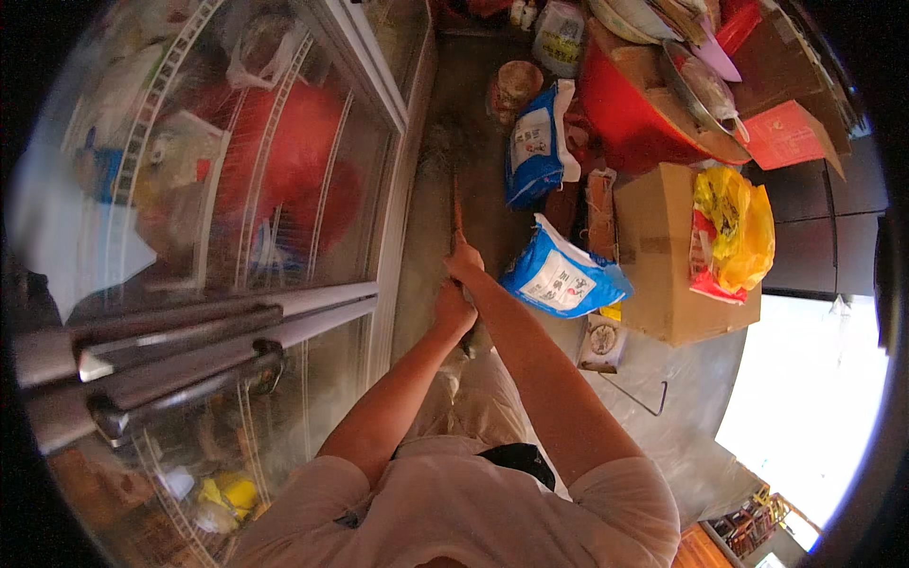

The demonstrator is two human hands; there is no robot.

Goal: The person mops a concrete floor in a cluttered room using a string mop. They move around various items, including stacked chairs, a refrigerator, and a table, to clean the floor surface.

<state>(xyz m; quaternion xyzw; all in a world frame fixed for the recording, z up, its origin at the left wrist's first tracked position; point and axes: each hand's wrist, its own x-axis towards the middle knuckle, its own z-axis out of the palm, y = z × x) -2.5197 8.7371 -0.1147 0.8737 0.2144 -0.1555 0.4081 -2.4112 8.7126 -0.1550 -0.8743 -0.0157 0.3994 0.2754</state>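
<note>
Pale shirt (511, 511), left fingers (457, 305) and right fingers (463, 261) clasping brown stick (458, 213) — long axis pointing (almost straight) ahead

The stick (458, 213) looks like wood, matt, its grain too blurred to read. Smooth, see-through panes with streaky reflections fill the door frame (392, 237), which has a dull metallic look; the door handles (180, 390) are dark and glossy. The blue bags (533, 147) (566, 279) look like creased plastic with a slight shine. The box (653, 284) is matt brown cardboard; the yellow bag (750, 227) is thin, crinkled, glossy plastic. The tub (615, 104) looks like smooth red plastic with a sheen, the pan (676, 76) like metal. The red sheet (786, 134) appears to be stiff, matt paper or card. The floor (653, 369) is smooth, softly shiny. The shirt (492, 511) is matt, soft cloth.
</note>
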